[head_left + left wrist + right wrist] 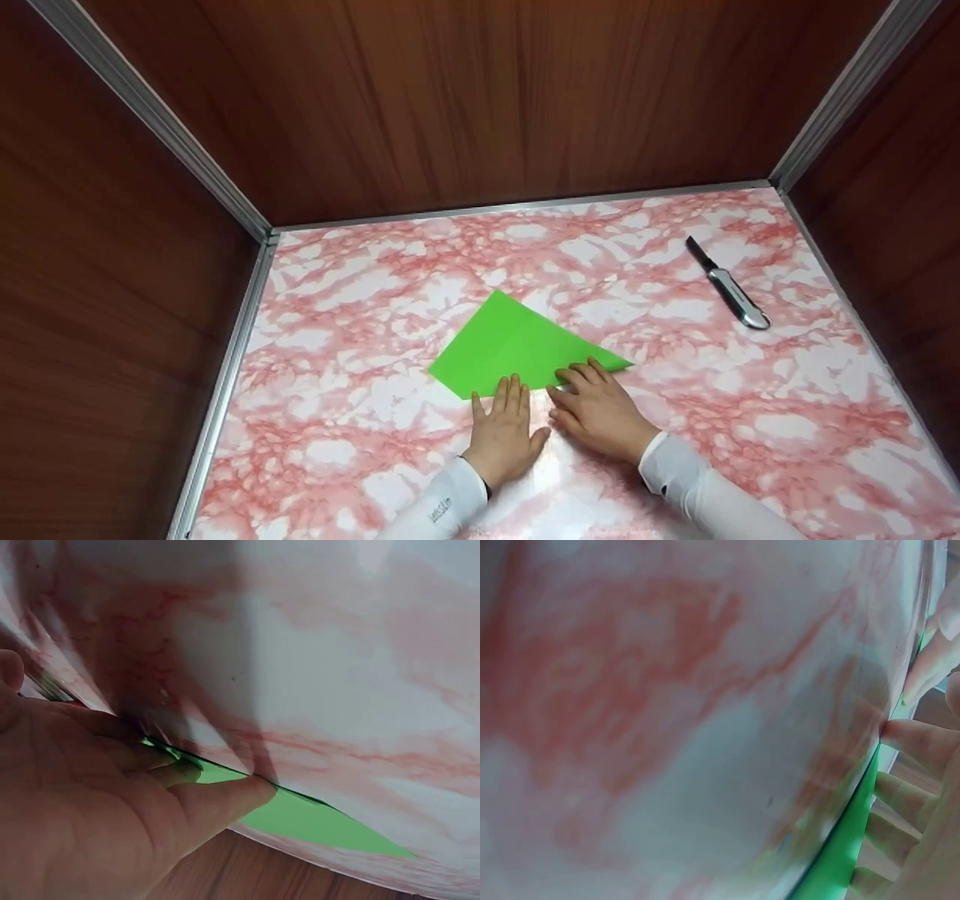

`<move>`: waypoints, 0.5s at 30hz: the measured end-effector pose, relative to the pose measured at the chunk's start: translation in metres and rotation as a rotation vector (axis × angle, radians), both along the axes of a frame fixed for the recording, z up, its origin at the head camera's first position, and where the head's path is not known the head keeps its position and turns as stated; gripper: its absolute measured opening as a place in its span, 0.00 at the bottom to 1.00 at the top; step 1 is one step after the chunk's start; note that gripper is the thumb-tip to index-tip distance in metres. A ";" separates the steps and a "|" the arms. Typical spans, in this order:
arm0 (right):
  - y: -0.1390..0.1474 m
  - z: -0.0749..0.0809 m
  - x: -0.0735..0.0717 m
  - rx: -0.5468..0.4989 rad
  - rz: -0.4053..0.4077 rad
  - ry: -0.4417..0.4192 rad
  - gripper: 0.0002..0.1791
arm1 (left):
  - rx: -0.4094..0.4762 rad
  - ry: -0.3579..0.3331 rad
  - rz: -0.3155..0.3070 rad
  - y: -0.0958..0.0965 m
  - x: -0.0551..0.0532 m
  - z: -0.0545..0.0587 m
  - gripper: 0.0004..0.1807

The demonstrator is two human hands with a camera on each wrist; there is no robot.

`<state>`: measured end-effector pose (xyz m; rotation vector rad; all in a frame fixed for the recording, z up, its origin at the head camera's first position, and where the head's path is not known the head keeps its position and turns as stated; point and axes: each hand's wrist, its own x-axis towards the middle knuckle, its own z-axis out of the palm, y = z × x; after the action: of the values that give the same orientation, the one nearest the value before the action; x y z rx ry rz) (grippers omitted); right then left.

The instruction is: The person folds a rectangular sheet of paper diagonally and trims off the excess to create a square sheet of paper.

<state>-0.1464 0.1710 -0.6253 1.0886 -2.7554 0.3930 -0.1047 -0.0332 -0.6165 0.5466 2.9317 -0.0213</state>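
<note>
A folded sheet of bright green paper (510, 337) lies on the table, one corner aimed at the back wall and a long point reaching right. Along its near edge, my left hand (504, 435) lies flat with straight fingers, the fingertips on the paper. To the right, the fingertips of my right hand (600, 409) rest on the same near edge, fingers slightly bent and spread. In the left wrist view the paper (300, 821) shows under the fingertips. The right wrist view has the paper's edge (840, 855) beneath several fingertips of that hand.
A utility knife (735, 296) with a dark blade and a silver-green handle lies at the right of the red-and-white marbled table (360, 315). Brown wood-grain panels (480, 105) with metal edging stand at the back and both sides.
</note>
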 end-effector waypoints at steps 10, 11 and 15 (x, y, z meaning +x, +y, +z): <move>0.001 0.000 0.000 -0.010 -0.002 0.005 0.21 | 0.023 -0.017 -0.018 -0.002 -0.002 0.000 0.47; 0.001 0.000 0.000 -0.010 -0.006 0.003 0.20 | 0.027 -0.020 -0.021 -0.002 -0.003 0.000 0.47; 0.002 0.003 -0.001 -0.005 -0.016 -0.009 0.20 | 0.030 -0.039 -0.032 -0.002 -0.004 0.003 0.47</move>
<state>-0.1474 0.1730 -0.6227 1.0648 -2.7675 0.4039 -0.1089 -0.0357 -0.6138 0.5909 2.8898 0.0298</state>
